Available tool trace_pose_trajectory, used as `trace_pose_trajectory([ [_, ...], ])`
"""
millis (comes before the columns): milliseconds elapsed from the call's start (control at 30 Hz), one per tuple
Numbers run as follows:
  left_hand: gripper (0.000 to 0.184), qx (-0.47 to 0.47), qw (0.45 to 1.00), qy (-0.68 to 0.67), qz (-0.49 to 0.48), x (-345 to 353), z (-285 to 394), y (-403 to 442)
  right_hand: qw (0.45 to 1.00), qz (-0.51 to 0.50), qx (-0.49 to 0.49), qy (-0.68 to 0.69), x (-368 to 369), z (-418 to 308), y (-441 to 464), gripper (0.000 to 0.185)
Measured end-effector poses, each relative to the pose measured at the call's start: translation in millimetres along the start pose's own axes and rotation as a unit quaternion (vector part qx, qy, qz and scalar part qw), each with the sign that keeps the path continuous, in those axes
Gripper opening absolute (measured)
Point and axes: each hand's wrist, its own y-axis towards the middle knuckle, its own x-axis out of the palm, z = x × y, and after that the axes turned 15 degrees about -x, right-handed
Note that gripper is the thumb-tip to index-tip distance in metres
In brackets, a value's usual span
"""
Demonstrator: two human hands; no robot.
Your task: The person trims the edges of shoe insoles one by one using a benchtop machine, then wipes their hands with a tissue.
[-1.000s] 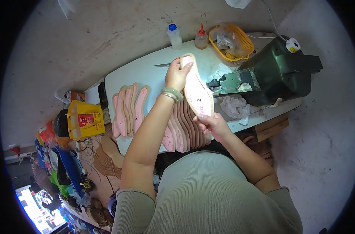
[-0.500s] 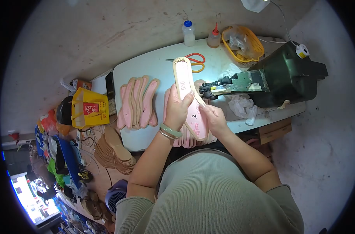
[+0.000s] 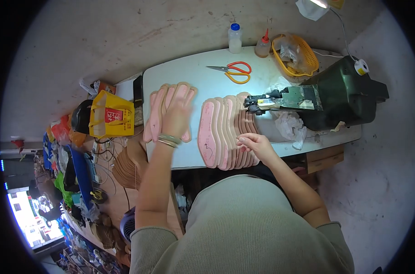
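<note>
My left hand (image 3: 177, 119), blurred by motion, is over the left group of pink insoles (image 3: 158, 109) on the white table; its fingers are too smeared to read. A green bangle and a metal one circle that wrist. My right hand (image 3: 253, 145) is above the right edge of a fanned row of insoles (image 3: 208, 132), its thumb and fingers pinched together; whatever they hold, if anything, is too small to make out. The row shows pink faces at its left and brown ones at its right. Beside it projects the arm of a green machine (image 3: 292, 97).
Scissors (image 3: 232, 71) lie behind the row. A blue-capped bottle (image 3: 235, 40), a red-tipped bottle (image 3: 262, 47) and a yellow basket (image 3: 307, 57) stand at the back. Crumpled white paper (image 3: 290, 128) is under the machine. A yellow bag (image 3: 100, 116) is at the left.
The insole that both hands held is no longer between them. My left hand has moved left to the left group, while my right hand stays near the row. The view has shifted.
</note>
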Motion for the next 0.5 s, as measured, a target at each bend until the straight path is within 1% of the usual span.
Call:
trace_pose_trajectory([
  [33, 0.062, -0.179, 0.960, -0.123, -0.175, 43, -7, -11, 1.000, 0.003, -0.008, 0.000, 0, 4, 0, 0.027],
  [100, 0.068, -0.154, 0.975, 0.000, -0.158, 68, 17, -42, 1.000, 0.006, -0.017, -0.006, 0, 4, 2, 0.027],
  [200, 0.065, -0.154, 0.982, -0.039, -0.097, 101, 10, -59, 0.999, -0.001, -0.024, -0.041, 1, 8, 3, 0.029],
  [267, 0.069, -0.167, 0.981, -0.088, -0.052, 120, -1, -62, 0.995, -0.016, -0.045, -0.083, 2, 19, 9, 0.032],
  [300, 0.071, -0.173, 0.978, -0.111, -0.030, 124, -4, -63, 0.994, -0.002, -0.066, -0.089, 6, 21, 12, 0.035],
  [333, 0.072, -0.210, 0.956, -0.192, -0.073, 109, 2, -63, 0.992, 0.012, -0.088, -0.095, 13, 21, 14, 0.039],
  [367, 0.073, -0.244, 0.924, -0.272, -0.115, 95, 9, -63, 0.988, 0.028, -0.109, -0.101, 20, 21, 18, 0.042],
  [400, 0.074, -0.274, 0.882, -0.348, -0.158, 86, 16, -61, 0.987, 0.021, -0.109, -0.120, 26, 16, 21, 0.045],
  [433, 0.076, -0.242, 0.925, -0.273, -0.103, 90, 21, -62, 0.985, 0.013, -0.105, -0.138, 32, 9, 23, 0.048],
  [467, 0.078, -0.208, 0.957, -0.195, -0.044, 94, 25, -63, 0.982, 0.002, -0.103, -0.156, 37, 5, 25, 0.050],
  [500, 0.079, -0.173, 0.978, -0.113, 0.016, 98, 24, -63, 0.989, -0.015, -0.084, -0.124, 40, 7, 29, 0.052],
])
